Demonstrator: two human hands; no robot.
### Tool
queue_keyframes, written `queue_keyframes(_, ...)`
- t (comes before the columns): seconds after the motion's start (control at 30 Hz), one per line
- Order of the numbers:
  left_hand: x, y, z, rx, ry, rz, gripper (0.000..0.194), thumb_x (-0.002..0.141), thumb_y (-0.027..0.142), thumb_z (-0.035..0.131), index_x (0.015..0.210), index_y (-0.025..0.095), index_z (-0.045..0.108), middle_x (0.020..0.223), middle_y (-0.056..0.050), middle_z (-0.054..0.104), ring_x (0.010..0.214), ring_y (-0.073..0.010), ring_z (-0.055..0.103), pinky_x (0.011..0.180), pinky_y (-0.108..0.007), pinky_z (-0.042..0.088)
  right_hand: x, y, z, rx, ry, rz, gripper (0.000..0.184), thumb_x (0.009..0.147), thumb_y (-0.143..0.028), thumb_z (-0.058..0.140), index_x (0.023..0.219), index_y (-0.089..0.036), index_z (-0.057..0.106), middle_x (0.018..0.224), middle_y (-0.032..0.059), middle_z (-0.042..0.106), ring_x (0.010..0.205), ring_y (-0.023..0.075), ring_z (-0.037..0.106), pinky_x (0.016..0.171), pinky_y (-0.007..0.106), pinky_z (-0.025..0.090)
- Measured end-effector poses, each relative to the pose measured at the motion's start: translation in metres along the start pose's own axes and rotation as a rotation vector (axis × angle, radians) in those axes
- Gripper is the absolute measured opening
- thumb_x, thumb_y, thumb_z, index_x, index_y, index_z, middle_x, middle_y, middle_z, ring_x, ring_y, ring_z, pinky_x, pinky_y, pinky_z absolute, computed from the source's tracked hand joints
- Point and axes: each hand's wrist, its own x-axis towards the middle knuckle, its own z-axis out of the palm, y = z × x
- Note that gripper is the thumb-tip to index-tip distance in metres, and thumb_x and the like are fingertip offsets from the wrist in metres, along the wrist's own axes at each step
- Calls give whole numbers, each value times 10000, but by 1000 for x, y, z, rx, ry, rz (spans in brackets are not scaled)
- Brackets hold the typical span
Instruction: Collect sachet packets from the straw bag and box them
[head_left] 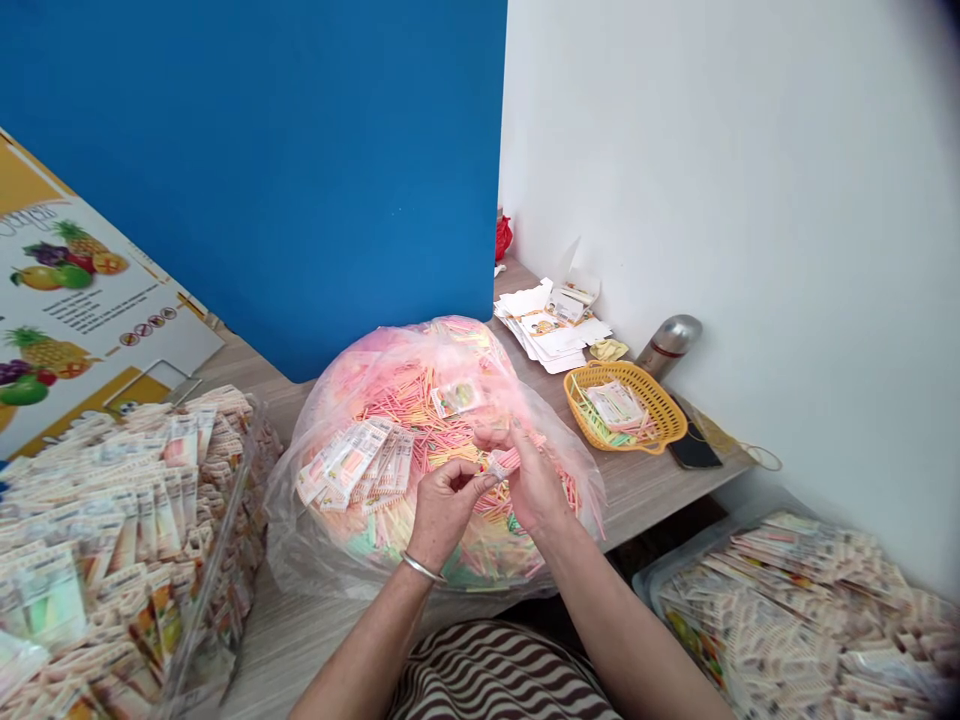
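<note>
our left hand [446, 510] has its fingers [469, 478] pinched shut on a small pale packet [496, 466]. our right hand [534, 480] sits just beside it, its fingers [517, 435] curled and partly closed by some pink straws [517, 459], though we cannot tell if they grip them. right under our fingers lies a big clear bag [559, 480] heaped with colored straws. left of our fingers stands a clear tub of packets [127, 540], and beyond our fingers, on the wooden table [637, 490], sits a yellow basket [660, 410].

Plastic bag [390, 385] on table [637, 495] (basket [626, 405] right)
</note>
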Motion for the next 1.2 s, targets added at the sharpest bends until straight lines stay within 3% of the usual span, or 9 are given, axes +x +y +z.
queue_keyframes(0.17, -3, 8, 5, 75, -150, 34, 342, 867, 439, 588, 893, 135, 741, 844, -40, 713, 816, -173, 620, 773, -271, 467, 0, -9, -2, -376, -119, -29, 569, 898, -674, 439, 899, -221, 784, 916, 77, 736, 953, 256, 660, 878, 384, 490)
queue_keyframes(0.27, -3, 7, 10, -37, -122, 20, 383, 903, 459, 534, 951, 137, 735, 924, -46, 722, 894, -192, 633, 855, -298, 475, 2, -18, -5, -593, -206, -84, 617, 905, -698, 394, 900, -214, 777, 847, 86, 727, 881, 267, 671, 822, 398, 508)
queue_keyframes(0.4, -4, -1, 14, -232, -111, 33, 380, 912, 448, 543, 1060, 143, 717, 1070, -68, 710, 1014, -205, 625, 979, -337, 454, -1, -33, -11, -746, -278, -230, 474, 886, -586, 539, 1077, -195, 728, 1047, 86, 714, 1012, 263, 646, 899, 401, 493)
queue_keyframes(0.53, -2, -10, 12, -353, -76, 40, 363, 919, 424, 546, 1098, 149, 702, 1111, -78, 695, 1038, -201, 615, 1031, -363, 429, -8, -45, -18, -821, -255, -267, 539, 803, -477, 700, 1274, -227, 621, 1173, 80, 670, 1074, 249, 617, 915, 373, 486)
queue_keyframes(0.67, -2, -10, 8, -334, -55, 53, 358, 917, 431, 536, 1052, 145, 703, 1047, -73, 695, 997, -192, 609, 996, -354, 440, -13, -47, -22, -926, -254, -394, 209, 892, -373, 585, 949, -199, 687, 942, 61, 678, 933, 227, 609, 854, 351, 462)
queue_keyframes(0.8, -14, 11, -2, -157, -39, 60, 290, 820, 383, 658, 985, 146, 685, 916, -38, 677, 860, -162, 595, 824, -274, 473, -22, -44, -19, -845, -377, -321, 234, 932, -357, 516, 781, -198, 595, 751, 14, 588, 720, 172, 540, 677, 289, 433)
queue_keyframes(0.97, -32, 62, -44, 197, -10, 56, 207, 798, 337, 650, 895, 157, 682, 753, 6, 624, 693, -119, 520, 647, -218, 408, -26, -39, 2, -656, -468, -195, 264, 913, -432, 558, 809, -195, 612, 765, 12, 598, 753, 171, 565, 696, 276, 452)
queue_keyframes(1.03, -31, 77, -77, 343, 120, 71, 205, 798, 317, 630, 928, 168, 686, 799, 2, 651, 732, -129, 545, 683, -224, 418, -19, -31, 16, -629, -503, -168, 297, 918, -475, 545, 868, -195, 629, 837, 32, 634, 834, 191, 594, 763, 298, 471)
queue_keyframes(1.2, -5, 65, -165, 455, 356, -10, 351, 725, 413, 687, 962, 154, 700, 888, -37, 710, 808, -185, 609, 695, -250, 459, 14, 9, 51, -746, -441, -119, 484, 907, -623, 467, 1051, -190, 629, 1097, 105, 672, 1037, 256, 613, 895, 389, 468)
